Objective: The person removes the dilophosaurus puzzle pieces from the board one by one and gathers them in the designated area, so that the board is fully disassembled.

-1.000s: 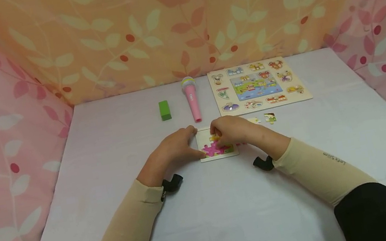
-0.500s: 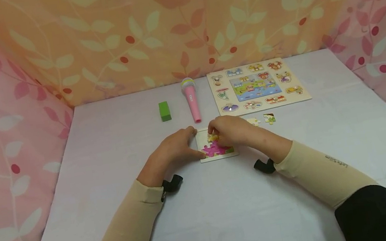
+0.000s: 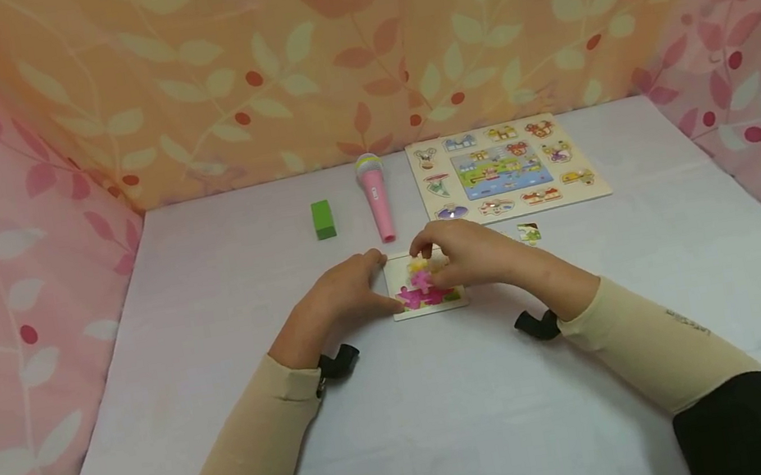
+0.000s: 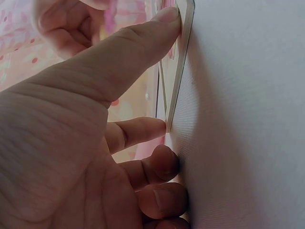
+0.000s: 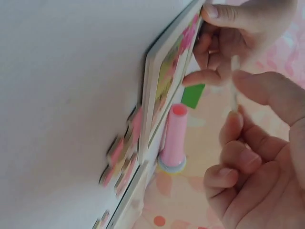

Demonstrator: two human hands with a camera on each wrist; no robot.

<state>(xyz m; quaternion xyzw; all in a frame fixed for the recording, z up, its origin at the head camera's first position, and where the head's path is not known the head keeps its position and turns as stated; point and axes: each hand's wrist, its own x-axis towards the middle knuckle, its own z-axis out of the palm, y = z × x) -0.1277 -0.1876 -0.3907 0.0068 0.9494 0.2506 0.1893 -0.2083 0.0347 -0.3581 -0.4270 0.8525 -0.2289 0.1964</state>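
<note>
A small square jigsaw puzzle board (image 3: 397, 271) lies on the white cloth, with pink pieces (image 3: 412, 298) set along its near side. My left hand (image 3: 340, 294) holds the board's left side, thumb at the near corner and index finger at the far corner. Its other fingers are bent near the cloth in the left wrist view. Above the board, my right hand (image 3: 476, 251) pinches a puzzle piece (image 5: 235, 88) between thumb and fingertips. The right wrist view shows that piece edge-on, apart from the board. In the head view this hand hides the board's right side.
Loose puzzle pieces (image 5: 126, 148) lie beyond the board's right side, one (image 3: 529, 232) visible past the right wrist. Farther back are a green block (image 3: 323, 220), a pink toy microphone (image 3: 378, 200) and a large wooden picture puzzle (image 3: 504, 168). A patterned curtain (image 3: 215, 89) stands behind.
My right hand has risen slightly off the board, its forearm shifting right, with the piece between its fingers. The left hand stays on the board's left side.
</note>
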